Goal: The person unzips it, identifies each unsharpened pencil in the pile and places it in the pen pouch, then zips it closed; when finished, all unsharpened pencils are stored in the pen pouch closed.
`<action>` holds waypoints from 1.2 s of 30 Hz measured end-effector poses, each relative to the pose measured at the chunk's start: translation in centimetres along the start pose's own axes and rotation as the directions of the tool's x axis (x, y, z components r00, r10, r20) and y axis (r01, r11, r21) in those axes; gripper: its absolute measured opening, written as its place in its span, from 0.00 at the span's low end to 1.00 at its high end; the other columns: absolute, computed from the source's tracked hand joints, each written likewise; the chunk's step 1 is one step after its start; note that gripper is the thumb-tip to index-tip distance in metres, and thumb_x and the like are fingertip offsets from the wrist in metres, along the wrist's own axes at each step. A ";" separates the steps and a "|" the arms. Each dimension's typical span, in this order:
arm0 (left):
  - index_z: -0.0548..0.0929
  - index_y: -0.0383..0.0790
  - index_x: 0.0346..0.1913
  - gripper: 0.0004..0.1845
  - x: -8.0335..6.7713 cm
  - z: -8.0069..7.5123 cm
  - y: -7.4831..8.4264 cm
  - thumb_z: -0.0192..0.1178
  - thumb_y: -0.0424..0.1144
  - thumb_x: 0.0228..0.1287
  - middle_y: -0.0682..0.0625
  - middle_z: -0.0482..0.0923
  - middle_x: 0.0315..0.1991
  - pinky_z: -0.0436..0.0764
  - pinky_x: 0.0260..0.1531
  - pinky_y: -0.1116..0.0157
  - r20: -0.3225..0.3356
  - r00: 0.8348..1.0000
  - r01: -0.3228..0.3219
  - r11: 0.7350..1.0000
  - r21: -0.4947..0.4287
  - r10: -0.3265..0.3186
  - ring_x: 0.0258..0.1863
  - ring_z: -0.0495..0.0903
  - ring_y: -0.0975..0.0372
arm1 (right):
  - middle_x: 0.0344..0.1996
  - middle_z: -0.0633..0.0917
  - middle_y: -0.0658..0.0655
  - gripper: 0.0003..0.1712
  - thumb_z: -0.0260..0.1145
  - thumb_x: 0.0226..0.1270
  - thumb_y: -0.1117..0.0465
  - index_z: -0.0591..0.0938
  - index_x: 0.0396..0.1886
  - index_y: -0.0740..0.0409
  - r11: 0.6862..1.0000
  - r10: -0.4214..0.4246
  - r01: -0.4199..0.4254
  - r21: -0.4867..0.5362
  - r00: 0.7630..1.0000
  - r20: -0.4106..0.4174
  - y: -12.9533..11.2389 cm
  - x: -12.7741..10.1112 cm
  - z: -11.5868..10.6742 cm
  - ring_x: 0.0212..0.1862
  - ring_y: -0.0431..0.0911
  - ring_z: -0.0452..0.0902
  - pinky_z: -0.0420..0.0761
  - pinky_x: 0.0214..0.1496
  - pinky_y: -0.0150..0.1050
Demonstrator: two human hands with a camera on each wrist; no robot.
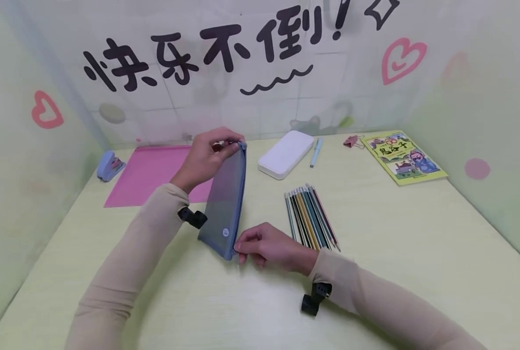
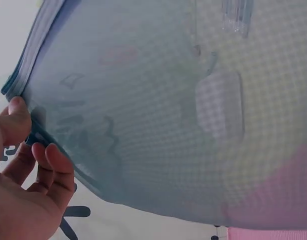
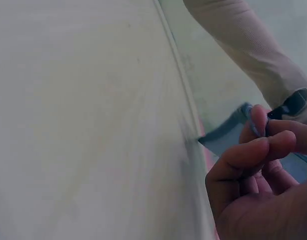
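A person at a pale green desk stands a blue mesh pouch on its edge, stretched between two hands. The left hand pinches the far top corner, thumb and fingers closed on the blue trim, which keeps that end lifted off the desk; the left wrist view shows the fingertips clamped on the binding with the see-through mesh spread out beyond them. The right hand pinches the near lower corner against the desk, fingers curled tight on the fabric, anchoring the pouch so it is held taut along its length. Held this way, the pouch stands upright rather than lying flat.

Just right of the right hand lies a neat row of coloured pencils, side by side and close to the pouch. Farther back sit a white case with a pen beside it, a pink binder clip and a yellow book. A pink sheet lies behind the pouch, a small blue stapler at its left edge.
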State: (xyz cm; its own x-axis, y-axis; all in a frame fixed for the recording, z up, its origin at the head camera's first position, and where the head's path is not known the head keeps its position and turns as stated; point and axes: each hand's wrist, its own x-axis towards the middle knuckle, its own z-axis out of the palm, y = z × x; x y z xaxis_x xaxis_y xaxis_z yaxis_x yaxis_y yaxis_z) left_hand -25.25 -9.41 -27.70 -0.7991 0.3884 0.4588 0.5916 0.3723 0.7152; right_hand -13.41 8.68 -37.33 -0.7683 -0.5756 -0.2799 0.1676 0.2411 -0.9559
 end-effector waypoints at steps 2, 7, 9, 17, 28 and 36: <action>0.88 0.41 0.49 0.10 -0.2 -0.3 -0.2 0.61 0.32 0.70 0.46 0.86 0.47 0.76 0.40 0.69 -0.002 1.000 0.014 1.000 -0.012 -0.014 0.40 0.77 0.64 | 0.27 0.86 0.52 0.10 0.62 0.73 0.62 0.86 0.40 0.64 0.998 -0.032 0.030 -0.060 0.999 -0.023 -0.6 0.2 -0.5 0.17 0.41 0.63 0.64 0.21 0.31; 0.88 0.40 0.49 0.10 -0.6 0.0 -0.4 0.62 0.33 0.70 0.46 0.86 0.47 0.77 0.39 0.68 0.034 0.999 -0.005 1.000 -0.003 0.005 0.40 0.77 0.63 | 0.34 0.87 0.61 0.09 0.60 0.75 0.62 0.85 0.41 0.60 0.979 -0.133 0.117 -0.170 0.987 -0.089 -2.1 0.7 -1.5 0.17 0.41 0.64 0.64 0.21 0.31; 0.88 0.40 0.49 0.09 -0.6 0.4 -0.4 0.62 0.33 0.69 0.46 0.86 0.47 0.78 0.39 0.66 0.054 0.998 -0.016 1.000 0.007 0.016 0.40 0.77 0.61 | 0.36 0.86 0.63 0.08 0.59 0.75 0.63 0.84 0.42 0.60 0.976 -0.156 0.134 -0.172 0.980 -0.121 -2.7 0.8 -1.8 0.18 0.42 0.66 0.67 0.22 0.32; 0.88 0.37 0.48 0.09 -1.1 2.4 -0.1 0.63 0.31 0.68 0.45 0.88 0.42 0.79 0.58 0.62 0.080 0.989 -0.134 0.977 0.167 0.123 0.34 0.79 0.59 | 0.38 0.85 0.63 0.08 0.61 0.74 0.62 0.81 0.46 0.61 0.970 -0.221 0.188 -0.154 0.946 -0.236 -4.0 1.0 -2.4 0.22 0.42 0.71 0.73 0.26 0.32; 0.89 0.37 0.44 0.07 -1.6 3.3 0.9 0.65 0.30 0.65 0.46 0.85 0.37 0.77 0.37 0.64 0.077 0.969 -0.246 0.927 0.284 0.234 0.37 0.76 0.57 | 0.39 0.84 0.58 0.15 0.62 0.73 0.63 0.77 0.56 0.58 0.969 -0.230 0.196 -0.151 0.938 -0.261 -4.2 0.8 -2.8 0.23 0.43 0.75 0.76 0.28 0.34; 0.80 0.42 0.61 0.19 -2.3 3.2 0.9 0.64 0.40 0.69 0.45 0.79 0.56 0.88 0.44 0.62 0.170 0.983 -0.084 0.988 0.133 0.061 0.50 0.82 0.56 | 0.28 0.84 0.54 0.11 0.59 0.74 0.66 0.82 0.51 0.63 0.958 -0.284 0.257 -0.126 0.906 -0.313 -4.0 0.8 -4.1 0.21 0.44 0.74 0.76 0.26 0.33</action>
State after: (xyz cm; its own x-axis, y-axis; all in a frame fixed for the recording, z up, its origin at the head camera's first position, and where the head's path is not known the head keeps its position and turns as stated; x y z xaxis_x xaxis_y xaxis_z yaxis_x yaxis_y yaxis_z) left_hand -22.56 -7.31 -29.81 -0.7318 0.5483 0.4048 0.6656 0.4473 0.5975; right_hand -17.26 10.45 -33.41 -0.9374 -0.3453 0.0455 -0.1142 0.1814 -0.9768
